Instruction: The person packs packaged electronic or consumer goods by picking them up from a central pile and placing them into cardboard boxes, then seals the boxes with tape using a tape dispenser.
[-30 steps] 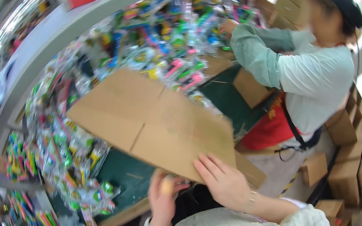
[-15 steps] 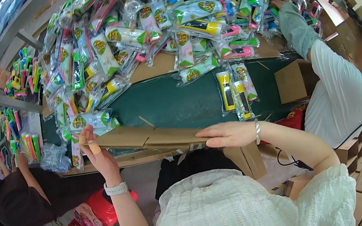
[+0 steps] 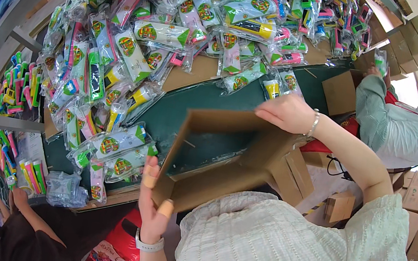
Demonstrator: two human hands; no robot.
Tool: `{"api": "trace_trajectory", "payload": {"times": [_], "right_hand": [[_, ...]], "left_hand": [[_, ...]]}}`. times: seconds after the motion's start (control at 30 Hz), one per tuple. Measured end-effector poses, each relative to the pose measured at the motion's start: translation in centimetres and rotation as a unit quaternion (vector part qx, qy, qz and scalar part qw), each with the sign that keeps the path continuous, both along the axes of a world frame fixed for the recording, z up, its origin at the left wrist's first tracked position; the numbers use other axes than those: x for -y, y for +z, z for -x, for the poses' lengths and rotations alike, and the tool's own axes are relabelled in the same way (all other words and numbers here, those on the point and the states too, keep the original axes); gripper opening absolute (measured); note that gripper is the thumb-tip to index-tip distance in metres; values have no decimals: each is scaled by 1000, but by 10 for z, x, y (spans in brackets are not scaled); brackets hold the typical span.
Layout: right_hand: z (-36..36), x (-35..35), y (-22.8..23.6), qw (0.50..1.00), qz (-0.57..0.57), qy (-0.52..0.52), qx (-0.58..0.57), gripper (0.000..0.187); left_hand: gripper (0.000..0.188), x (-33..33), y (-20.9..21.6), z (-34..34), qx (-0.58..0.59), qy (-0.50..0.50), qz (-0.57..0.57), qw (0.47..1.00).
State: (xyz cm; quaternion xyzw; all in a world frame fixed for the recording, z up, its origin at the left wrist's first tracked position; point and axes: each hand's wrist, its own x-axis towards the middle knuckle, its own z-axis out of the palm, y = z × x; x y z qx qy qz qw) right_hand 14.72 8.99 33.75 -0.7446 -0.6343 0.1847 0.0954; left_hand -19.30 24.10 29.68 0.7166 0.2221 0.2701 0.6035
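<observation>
Carton [image 3: 223, 179] has opened, its rim in right hand [image 3: 291, 113].

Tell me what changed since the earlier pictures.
The cardboard box has gone from flat to opened out, left hand and right hand staying at its edges. The co-worker's hand moved right, off the packet pile, and now holds a packet. The pile looks unchanged.

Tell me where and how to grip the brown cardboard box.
I'd pinch the brown rectangular cardboard box by its far edge's right end from above, where the bare right hand is, and steady its near left corner from the left with the bare left hand. Its thin walls suit a pinch; the green tabletop shows through its hollow middle.
</observation>
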Motion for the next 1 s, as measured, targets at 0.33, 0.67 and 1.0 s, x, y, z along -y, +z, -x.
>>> {"api": "trace_trajectory", "payload": {"times": [0.33, 0.67, 1.0], "right_hand": [[47, -47, 28, 921, -345, -143, 110, 28], [83, 7, -31, 945, -17, 46, -325, 40], [22, -40, 4, 947, -247, -100, 181, 43]], "left_hand": [[72, -94, 10, -35, -97, -330, -364, 866], [56, -103, 14, -41, -202, -438, -167, 860], [97, -36, -33, -70, -230, 129, -312, 913]]}}
